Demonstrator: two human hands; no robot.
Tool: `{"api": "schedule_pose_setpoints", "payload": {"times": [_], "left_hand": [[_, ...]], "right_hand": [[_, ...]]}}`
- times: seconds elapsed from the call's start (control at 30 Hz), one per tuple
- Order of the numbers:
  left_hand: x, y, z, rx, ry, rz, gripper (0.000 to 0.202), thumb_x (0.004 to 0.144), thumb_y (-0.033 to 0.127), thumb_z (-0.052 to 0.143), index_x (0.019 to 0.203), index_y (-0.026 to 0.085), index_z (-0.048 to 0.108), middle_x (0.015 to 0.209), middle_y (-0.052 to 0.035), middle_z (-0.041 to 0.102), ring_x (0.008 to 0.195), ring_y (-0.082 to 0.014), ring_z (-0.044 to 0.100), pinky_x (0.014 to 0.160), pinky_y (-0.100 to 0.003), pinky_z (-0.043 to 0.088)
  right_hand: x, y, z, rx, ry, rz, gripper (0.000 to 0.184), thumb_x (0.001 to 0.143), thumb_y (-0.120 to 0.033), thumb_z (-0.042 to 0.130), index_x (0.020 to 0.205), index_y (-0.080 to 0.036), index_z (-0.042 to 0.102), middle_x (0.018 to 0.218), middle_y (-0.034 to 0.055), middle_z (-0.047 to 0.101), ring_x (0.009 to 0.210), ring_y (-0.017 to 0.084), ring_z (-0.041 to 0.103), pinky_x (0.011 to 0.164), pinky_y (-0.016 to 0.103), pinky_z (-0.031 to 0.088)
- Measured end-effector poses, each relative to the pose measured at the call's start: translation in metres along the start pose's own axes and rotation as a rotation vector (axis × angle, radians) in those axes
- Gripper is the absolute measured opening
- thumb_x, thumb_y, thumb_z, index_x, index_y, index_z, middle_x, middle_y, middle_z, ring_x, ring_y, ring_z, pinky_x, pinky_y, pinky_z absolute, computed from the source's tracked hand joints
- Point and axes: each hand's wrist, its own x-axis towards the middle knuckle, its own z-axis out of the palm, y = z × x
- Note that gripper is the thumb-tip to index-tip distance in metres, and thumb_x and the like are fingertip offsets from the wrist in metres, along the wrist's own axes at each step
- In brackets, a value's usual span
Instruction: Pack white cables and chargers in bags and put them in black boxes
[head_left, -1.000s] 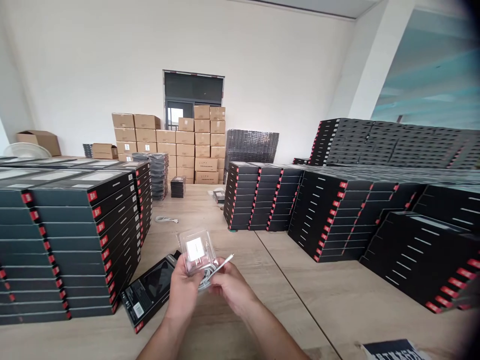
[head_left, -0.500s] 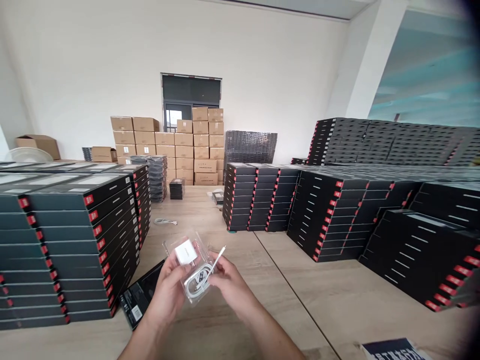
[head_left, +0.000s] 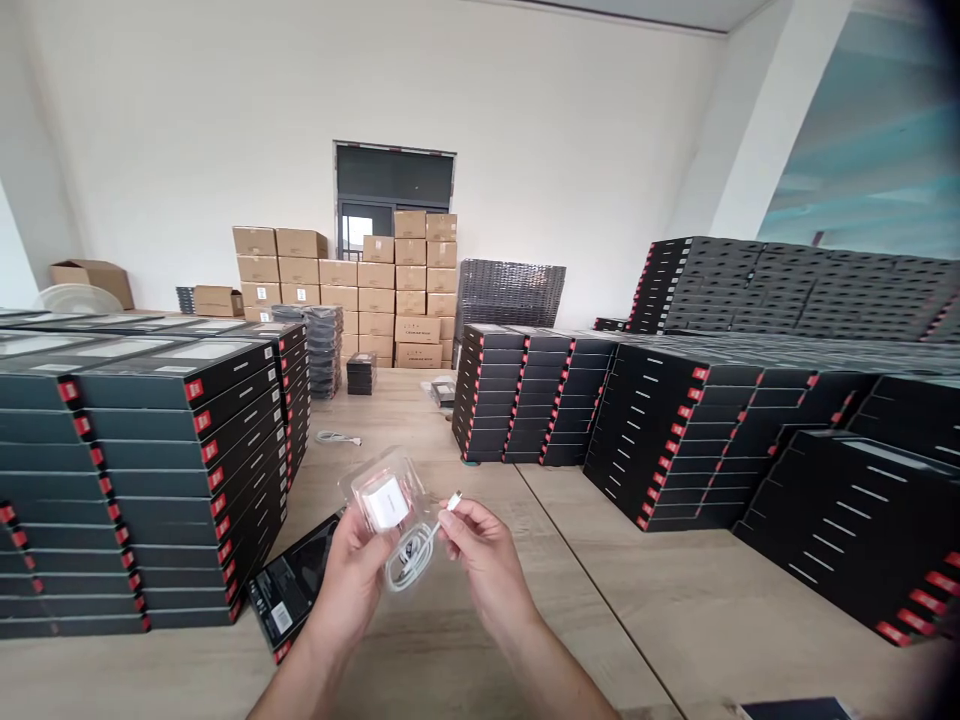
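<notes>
My left hand (head_left: pixel 358 562) is closed on a clear plastic tray (head_left: pixel 411 478), thumb on top, with a white charger (head_left: pixel 387 503) lying in it. A coiled white cable (head_left: pixel 409 562) hangs at the tray's lower right end. Between thumb and fingers, my right hand (head_left: pixel 484 550) pinches the cable near one end, and its plug points up and away from me. Under and left of my left forearm, a flat black box (head_left: pixel 289 590) with a white label lies on the table.
Tall stacks of black boxes stand at left (head_left: pixel 142 480) and right (head_left: pixel 652 440) on the wooden table (head_left: pixel 555 620). A loose white cable (head_left: pixel 339 438) lies farther back, near a small black box stack (head_left: pixel 361 373). Brown cartons (head_left: pixel 375 290) are piled against the wall.
My right hand has shifted slightly right with the cable's plug, drawing it away from the tray. The coil now sits lower, at the tray's edge. The view has turned slightly left.
</notes>
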Motion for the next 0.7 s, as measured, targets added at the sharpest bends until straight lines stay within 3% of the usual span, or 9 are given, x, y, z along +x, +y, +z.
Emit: {"api": "schedule_pose_setpoints", "payload": {"times": [0.2, 0.33, 0.43, 0.57, 0.7], "left_hand": [[0.0004, 0.0010, 0.0022, -0.023, 0.012, -0.030, 0.067, 0.066, 0.023, 0.080, 0.128, 0.025, 0.055, 0.119, -0.0080, 0.070, 0.109, -0.0241, 0.064, 0.098, -0.036, 0.046], [0.0005, 0.0005, 0.0032, -0.081, 0.005, -0.118, 0.068, 0.062, 0.020, 0.081, 0.126, 0.023, 0.057, 0.119, -0.0086, 0.070, 0.110, -0.0252, 0.064, 0.104, -0.040, 0.043], [-0.0009, 0.0000, 0.0048, -0.103, -0.036, -0.184, 0.063, 0.063, 0.017, 0.081, 0.122, 0.023, 0.059, 0.117, -0.0079, 0.070, 0.107, -0.0238, 0.065, 0.103, -0.040, 0.043], [-0.0028, -0.0009, 0.0077, -0.096, -0.074, -0.210, 0.055, 0.063, 0.016, 0.080, 0.115, 0.022, 0.061, 0.115, -0.0076, 0.071, 0.104, -0.0223, 0.065, 0.099, -0.037, 0.046], [-0.0033, -0.0008, 0.0103, -0.084, -0.102, -0.221, 0.056, 0.063, 0.015, 0.080, 0.115, 0.021, 0.061, 0.114, -0.0083, 0.071, 0.104, -0.0225, 0.065, 0.096, -0.036, 0.046]], "right_hand": [[-0.0017, -0.0001, 0.0016, -0.076, 0.012, -0.035, 0.030, 0.071, -0.040, 0.078, 0.089, -0.017, 0.075, 0.070, 0.0018, 0.067, 0.062, 0.014, 0.054, 0.053, 0.024, 0.038], [-0.0048, 0.0009, 0.0038, -0.179, 0.028, -0.161, 0.030, 0.075, -0.034, 0.073, 0.099, -0.017, 0.069, 0.068, -0.0004, 0.066, 0.061, 0.015, 0.056, 0.056, 0.025, 0.043], [-0.0064, 0.0021, 0.0035, -0.398, 0.022, -0.345, 0.025, 0.082, -0.028, 0.065, 0.105, -0.019, 0.066, 0.071, -0.0004, 0.065, 0.063, 0.015, 0.060, 0.062, 0.026, 0.048], [-0.0056, 0.0041, -0.0004, -0.847, -0.038, -0.591, 0.027, 0.090, -0.022, 0.053, 0.111, -0.023, 0.070, 0.085, 0.0048, 0.069, 0.074, 0.018, 0.065, 0.068, 0.028, 0.049], [-0.0030, 0.0069, -0.0042, -1.096, -0.045, -0.694, 0.032, 0.094, -0.019, 0.046, 0.118, -0.020, 0.067, 0.086, 0.0072, 0.069, 0.075, 0.019, 0.067, 0.069, 0.028, 0.048]]}}
